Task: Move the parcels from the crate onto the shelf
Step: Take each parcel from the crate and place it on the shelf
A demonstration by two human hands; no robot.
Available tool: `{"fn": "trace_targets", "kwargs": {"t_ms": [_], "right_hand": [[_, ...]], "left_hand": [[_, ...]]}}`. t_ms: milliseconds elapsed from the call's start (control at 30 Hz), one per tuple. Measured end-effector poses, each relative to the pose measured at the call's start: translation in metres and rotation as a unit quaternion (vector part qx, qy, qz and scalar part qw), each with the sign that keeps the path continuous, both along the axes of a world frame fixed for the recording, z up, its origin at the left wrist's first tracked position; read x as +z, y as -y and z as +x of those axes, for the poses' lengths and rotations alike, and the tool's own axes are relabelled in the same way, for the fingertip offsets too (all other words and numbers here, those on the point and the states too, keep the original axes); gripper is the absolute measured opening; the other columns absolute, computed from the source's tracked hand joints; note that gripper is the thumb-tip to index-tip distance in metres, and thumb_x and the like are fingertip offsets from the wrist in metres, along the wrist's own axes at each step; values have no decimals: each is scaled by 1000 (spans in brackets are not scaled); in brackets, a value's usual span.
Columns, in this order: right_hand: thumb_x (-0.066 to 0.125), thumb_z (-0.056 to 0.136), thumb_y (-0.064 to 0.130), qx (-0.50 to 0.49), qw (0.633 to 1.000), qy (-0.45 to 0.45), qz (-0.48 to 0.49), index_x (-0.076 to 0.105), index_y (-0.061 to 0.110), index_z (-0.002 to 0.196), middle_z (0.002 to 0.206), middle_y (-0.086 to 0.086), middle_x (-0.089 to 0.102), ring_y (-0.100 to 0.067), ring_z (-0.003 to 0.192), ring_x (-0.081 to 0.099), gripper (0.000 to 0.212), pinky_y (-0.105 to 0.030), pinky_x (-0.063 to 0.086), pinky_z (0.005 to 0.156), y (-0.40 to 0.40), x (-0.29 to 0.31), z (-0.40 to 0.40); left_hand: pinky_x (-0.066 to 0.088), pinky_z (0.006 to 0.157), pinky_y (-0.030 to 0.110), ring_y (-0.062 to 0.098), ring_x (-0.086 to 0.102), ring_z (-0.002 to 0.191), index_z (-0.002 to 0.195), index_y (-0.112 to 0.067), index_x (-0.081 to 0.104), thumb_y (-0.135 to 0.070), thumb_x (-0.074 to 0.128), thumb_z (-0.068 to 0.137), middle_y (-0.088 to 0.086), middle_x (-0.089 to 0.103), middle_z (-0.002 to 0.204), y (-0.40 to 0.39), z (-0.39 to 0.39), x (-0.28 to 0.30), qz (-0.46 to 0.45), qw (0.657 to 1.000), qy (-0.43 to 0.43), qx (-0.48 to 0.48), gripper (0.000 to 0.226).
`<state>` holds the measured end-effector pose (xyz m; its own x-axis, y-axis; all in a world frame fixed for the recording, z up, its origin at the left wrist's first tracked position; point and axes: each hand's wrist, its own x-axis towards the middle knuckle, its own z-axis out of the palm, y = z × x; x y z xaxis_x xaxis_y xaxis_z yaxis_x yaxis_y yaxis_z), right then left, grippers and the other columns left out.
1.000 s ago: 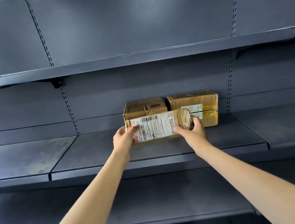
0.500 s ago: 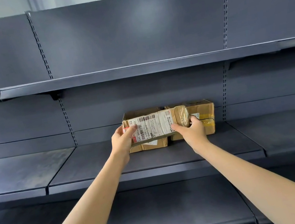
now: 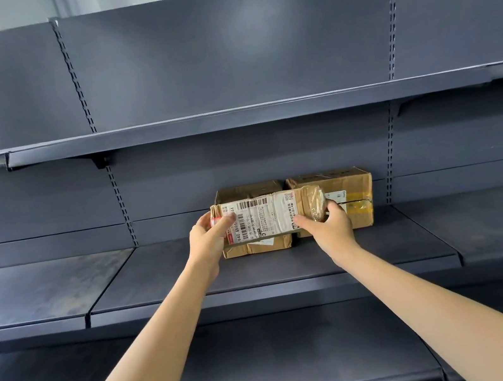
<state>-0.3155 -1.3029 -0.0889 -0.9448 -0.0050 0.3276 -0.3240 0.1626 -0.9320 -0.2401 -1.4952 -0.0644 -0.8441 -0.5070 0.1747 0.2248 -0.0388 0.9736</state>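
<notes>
Item one: long parcel, brown, wrapped in clear tape, with a white barcoded label across its near face. We hold it lengthwise, left to right, above the middle shelf, lifted clear of the shelf surface. It sits in front of the two cartons behind it and hides part of each; we cannot tell whether it touches them.

Item two: left hand. It grips the left end of the long parcel, thumb across the label's near face, fingers curled behind the end.

Item three: right hand. It grips the right end of the same parcel, thumb on the lower near edge of the label, fingers wrapped round the taped end.

Item four: left carton, brown cardboard, standing on the middle shelf far back near the rear panel. Its lower front and its top edge show below and above the held parcel.

Item five: right carton, brown cardboard with yellow tape and a small white label, standing just beside the left carton on the same shelf, to its right.

Item six: upper shelf and lower shelf, dark grey metal, above and below the middle one.

Item seven: slotted uprights, set in the grey back panel, left and right of the bay.
</notes>
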Motion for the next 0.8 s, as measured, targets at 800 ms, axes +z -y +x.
{"fn": "trace_targets", "kwargs": {"t_ms": [800], "right_hand": [[69, 78, 2, 145, 941, 224, -210, 65, 19, 91, 89, 4, 72, -10, 82, 66, 22, -23, 50, 69, -13, -60, 26]], "left_hand": [[55, 64, 22, 20, 67, 94, 126, -11, 53, -15, 78, 72, 12, 61, 119, -6, -14, 3, -122, 989, 69, -49, 60]]}}
